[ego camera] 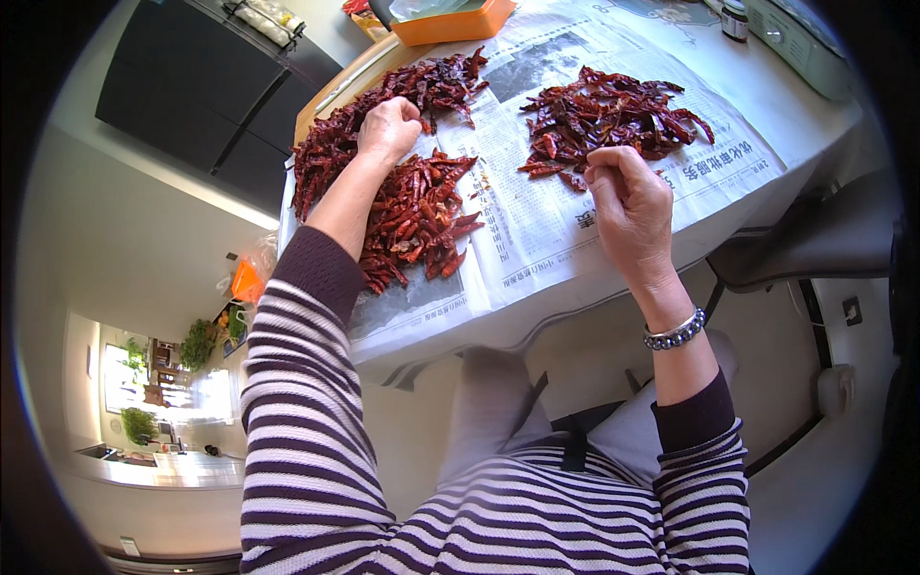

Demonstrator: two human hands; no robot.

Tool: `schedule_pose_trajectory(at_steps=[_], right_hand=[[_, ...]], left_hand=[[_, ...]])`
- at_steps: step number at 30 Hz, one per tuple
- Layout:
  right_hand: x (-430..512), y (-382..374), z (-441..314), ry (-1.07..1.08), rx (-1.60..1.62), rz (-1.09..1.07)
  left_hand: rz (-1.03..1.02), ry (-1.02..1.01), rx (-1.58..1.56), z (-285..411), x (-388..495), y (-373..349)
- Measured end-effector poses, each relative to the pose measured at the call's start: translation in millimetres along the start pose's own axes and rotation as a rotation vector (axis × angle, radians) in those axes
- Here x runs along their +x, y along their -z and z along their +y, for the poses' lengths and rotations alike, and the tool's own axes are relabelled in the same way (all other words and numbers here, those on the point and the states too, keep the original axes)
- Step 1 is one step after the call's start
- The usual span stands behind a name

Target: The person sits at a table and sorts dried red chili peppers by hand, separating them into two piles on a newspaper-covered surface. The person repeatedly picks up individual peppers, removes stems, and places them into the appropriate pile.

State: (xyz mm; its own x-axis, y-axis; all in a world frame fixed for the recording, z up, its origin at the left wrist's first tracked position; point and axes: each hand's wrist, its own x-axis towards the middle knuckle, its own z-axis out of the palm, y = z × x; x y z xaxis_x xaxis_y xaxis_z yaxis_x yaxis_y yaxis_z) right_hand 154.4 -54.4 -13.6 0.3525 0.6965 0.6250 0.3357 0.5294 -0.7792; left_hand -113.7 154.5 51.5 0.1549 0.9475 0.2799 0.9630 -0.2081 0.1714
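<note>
Dried red chillies lie in three piles on spread newspaper [514, 215]. My left hand [390, 131] is over the dark far-left pile [338, 133], its fingers curled down; whether a chilli is between them is hidden. Below that hand is a brighter red pile [420, 208], partly behind my left forearm. My right hand [636, 205], palm side turned inward, has thumb and fingertips drawn together at the near edge of the right pile [611, 115]. Anything pinched there is too small or covered to make out.
An orange container [456, 23] with a plastic bag in it stands at the table's far side. At the far right are a small dark jar [734, 20] and a pale green appliance [798, 47]. A dark chair [805, 244] stands beside the table's right edge.
</note>
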Motion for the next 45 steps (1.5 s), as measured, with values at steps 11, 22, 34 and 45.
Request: schedule_pose_trajectory(at_steps=[11, 22, 34, 45], right_hand=[[0, 3, 6, -0.019, 0.087, 0.073], [0, 4, 1, 0.031, 0.04, 0.081], [0, 2, 1, 0.005, 0.028, 0.066], [-1, 5, 1, 0.002, -0.03, 0.016]], left_hand=[[-0.219, -0.582, -0.207, 134, -101, 12], [-0.303, -0.674, -0.144, 109, -117, 18], [-0.183, -0.536, -0.188, 116, -99, -5], [-0.448, -0.622, -0.166, 105, -102, 22]])
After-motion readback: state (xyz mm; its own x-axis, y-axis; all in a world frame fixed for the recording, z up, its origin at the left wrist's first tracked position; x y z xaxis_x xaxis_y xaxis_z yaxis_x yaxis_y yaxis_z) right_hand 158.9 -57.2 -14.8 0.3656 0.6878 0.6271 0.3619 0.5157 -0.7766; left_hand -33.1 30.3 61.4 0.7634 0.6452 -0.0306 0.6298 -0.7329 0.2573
